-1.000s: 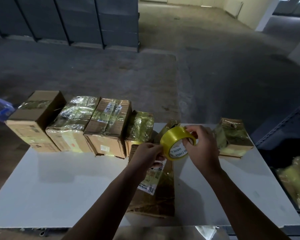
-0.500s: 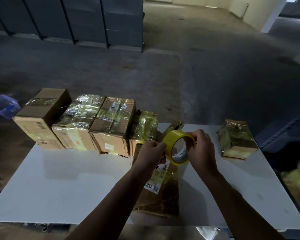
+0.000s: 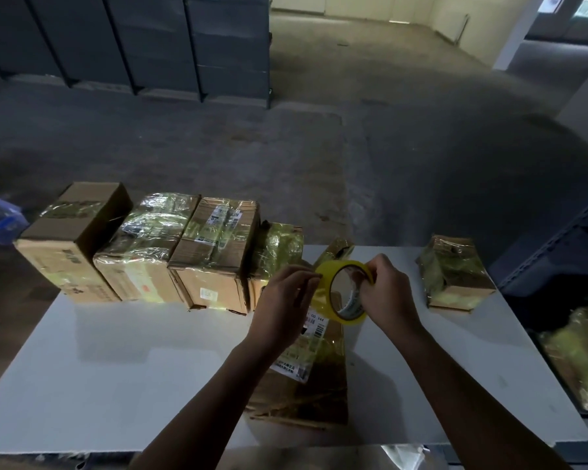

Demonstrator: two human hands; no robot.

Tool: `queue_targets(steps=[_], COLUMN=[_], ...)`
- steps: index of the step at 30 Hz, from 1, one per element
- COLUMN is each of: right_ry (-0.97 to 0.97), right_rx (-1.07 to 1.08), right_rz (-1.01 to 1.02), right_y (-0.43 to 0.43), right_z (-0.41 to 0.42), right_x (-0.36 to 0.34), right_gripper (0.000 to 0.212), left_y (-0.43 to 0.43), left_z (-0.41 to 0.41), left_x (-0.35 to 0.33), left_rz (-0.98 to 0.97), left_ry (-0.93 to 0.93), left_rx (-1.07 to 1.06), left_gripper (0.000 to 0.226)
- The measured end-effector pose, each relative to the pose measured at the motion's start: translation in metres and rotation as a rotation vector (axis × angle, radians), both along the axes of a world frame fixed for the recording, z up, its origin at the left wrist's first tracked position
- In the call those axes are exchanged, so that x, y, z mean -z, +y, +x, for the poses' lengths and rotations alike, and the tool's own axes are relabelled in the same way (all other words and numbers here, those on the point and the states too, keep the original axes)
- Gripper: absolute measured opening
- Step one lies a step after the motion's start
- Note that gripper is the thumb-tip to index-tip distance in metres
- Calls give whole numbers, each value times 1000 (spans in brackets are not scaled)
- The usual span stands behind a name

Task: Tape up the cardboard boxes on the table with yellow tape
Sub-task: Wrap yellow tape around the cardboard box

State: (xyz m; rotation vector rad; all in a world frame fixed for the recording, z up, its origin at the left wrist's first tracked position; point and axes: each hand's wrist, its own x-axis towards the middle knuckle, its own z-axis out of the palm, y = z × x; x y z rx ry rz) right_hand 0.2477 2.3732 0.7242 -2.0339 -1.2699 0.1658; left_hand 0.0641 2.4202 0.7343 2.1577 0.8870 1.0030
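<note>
Now keep the tape roll (image 3: 321, 301) steady in the right hand (image 3: 387, 293), gripped with fingers curled over the upper rim and into the core, just above the flat box (image 3: 314, 385) lying in the middle of the worktop (image 3: 133, 368). With the left hand (image 3: 282, 303), pinching at the left edge of the roll, probably on the loose end (hard to tell for sure), pull slowly and straight. Avoid twisting the strip; otherwise likely to stick to itself. Lay the end on the far edge of the flat box, press down flat, then unroll along the top with even tension. Leave alone the row of wrapped boxes (image 3: 214, 259) at the far left and the small wrapped box (image 3: 455, 276) at the far right, both apparently taped already.
</note>
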Motion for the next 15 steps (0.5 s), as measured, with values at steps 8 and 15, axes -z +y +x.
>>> queue_targets(steps=[8, 15], right_ry=[140, 576], right_rx=[-174, -273], right_rz=[-398, -291], right_y=[-4, -22], right_z=[18, 26], right_x=[-3, -3], right_gripper=[19, 19], left_y=[16, 14], left_z=[-2, 9], left_x=[-6, -12], left_rz=[-14, -344], left_ry=[175, 202], left_rx=[123, 84], left_gripper=[11, 8])
